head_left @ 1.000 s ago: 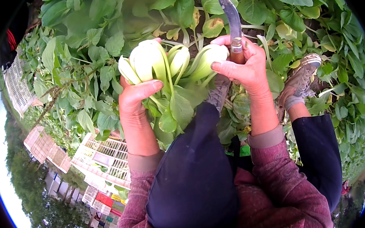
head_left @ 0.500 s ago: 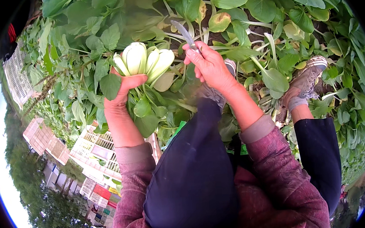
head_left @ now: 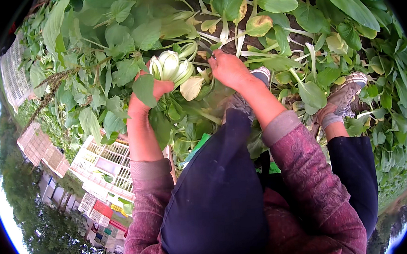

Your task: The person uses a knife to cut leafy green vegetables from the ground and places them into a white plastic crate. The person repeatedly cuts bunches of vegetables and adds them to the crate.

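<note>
Head cam, what's diff vs 1s ago?

R grip [head_left: 229, 69]'s off the greens bunch [head_left: 171, 69]; clenched on knife [head_left: 204, 47], blade now mostly hidden.

Qty?

1 bunch, held in L grip [head_left: 161, 88], left of R grip; 1 knife; 2 shoes [head_left: 346, 94], lower R.

Between the pale-stalked bunch [head_left: 173, 68] and the right hand [head_left: 230, 70] only a narrow gap was left, while the way below was blocked by the dark trouser leg [head_left: 212, 187] and leftward by dense leaves [head_left: 89, 123].
</note>
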Available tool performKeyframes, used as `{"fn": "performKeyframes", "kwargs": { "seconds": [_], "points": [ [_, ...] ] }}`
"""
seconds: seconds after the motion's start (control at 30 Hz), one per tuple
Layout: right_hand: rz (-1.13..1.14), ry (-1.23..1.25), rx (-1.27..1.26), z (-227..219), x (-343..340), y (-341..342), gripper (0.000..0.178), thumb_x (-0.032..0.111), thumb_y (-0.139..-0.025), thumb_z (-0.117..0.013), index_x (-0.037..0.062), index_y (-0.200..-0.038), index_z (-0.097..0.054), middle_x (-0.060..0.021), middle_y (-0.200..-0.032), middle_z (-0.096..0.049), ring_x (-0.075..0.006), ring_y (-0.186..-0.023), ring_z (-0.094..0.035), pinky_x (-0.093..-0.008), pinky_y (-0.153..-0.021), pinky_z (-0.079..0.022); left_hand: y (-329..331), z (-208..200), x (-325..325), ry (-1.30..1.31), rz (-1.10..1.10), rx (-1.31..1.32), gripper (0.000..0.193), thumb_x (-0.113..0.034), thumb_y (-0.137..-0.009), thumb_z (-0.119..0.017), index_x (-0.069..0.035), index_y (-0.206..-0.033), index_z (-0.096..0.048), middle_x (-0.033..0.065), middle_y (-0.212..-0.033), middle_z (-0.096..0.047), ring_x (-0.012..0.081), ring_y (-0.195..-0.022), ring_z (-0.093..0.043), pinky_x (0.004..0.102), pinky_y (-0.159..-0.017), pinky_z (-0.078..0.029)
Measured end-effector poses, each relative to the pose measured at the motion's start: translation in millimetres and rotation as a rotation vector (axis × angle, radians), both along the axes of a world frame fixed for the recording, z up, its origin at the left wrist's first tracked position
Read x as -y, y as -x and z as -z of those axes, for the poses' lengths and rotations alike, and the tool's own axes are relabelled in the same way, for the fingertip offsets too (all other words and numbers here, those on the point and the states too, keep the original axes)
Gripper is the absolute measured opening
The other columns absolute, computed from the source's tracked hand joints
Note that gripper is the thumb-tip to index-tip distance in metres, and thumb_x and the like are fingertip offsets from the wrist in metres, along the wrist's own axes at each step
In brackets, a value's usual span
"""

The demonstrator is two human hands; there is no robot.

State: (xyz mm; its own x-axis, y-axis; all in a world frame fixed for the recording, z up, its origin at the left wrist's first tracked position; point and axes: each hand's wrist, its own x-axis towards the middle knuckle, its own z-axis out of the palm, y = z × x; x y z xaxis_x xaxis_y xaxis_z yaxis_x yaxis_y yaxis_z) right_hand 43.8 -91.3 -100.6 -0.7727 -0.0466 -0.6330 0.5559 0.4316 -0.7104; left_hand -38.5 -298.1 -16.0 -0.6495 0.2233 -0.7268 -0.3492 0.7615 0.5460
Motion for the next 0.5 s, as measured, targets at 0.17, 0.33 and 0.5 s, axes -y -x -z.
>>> {"fn": "performKeyframes", "kwargs": {
  "seconds": [0.17,0.33,0.5],
  "points": [
    [-0.089,0.01,0.043,6,3,14,0.028,0.02,-0.088,-0.047,-0.0039,-0.102,-0.053,-0.027,-0.095,-0.062,-0.0417,-0.093,-0.059,-0.0477,-0.082,-0.045,-9,16,18,-0.002,-0.099,-0.029,0.056,-0.004,-0.06,-0.07,-0.001,-0.115,-0.058,0.0052,-0.103,-0.064,0.016,-0.092,-0.059,0.0285,-0.086,-0.045],
    [-0.276,-0.006,-0.062,35,-1,18,0.03,0.021,-0.09,-0.043,-0.0056,-0.101,-0.053,-0.0284,-0.095,-0.061,-0.0428,-0.093,-0.058,-0.0482,-0.082,-0.045,-7,21,20,0.048,-0.18,0.037,0.053,-0.003,-0.059,-0.071,0.0,-0.111,-0.061,0.0063,-0.1,-0.066,0.0179,-0.089,-0.061,0.0299,-0.086,-0.046],
    [-0.12,0.021,-0.006,4,-10,-7,0.03,0.022,-0.091,-0.045,-0.0054,-0.101,-0.053,-0.0235,-0.086,-0.062,-0.0378,-0.08,-0.061,-0.0443,-0.074,-0.048,-21,1,28,-0.135,-0.366,0.082,0.057,-0.002,-0.055,-0.076,-0.001,-0.11,-0.06,0.0064,-0.101,-0.064,0.0174,-0.09,-0.061,0.0312,-0.085,-0.047]
  ]
}}
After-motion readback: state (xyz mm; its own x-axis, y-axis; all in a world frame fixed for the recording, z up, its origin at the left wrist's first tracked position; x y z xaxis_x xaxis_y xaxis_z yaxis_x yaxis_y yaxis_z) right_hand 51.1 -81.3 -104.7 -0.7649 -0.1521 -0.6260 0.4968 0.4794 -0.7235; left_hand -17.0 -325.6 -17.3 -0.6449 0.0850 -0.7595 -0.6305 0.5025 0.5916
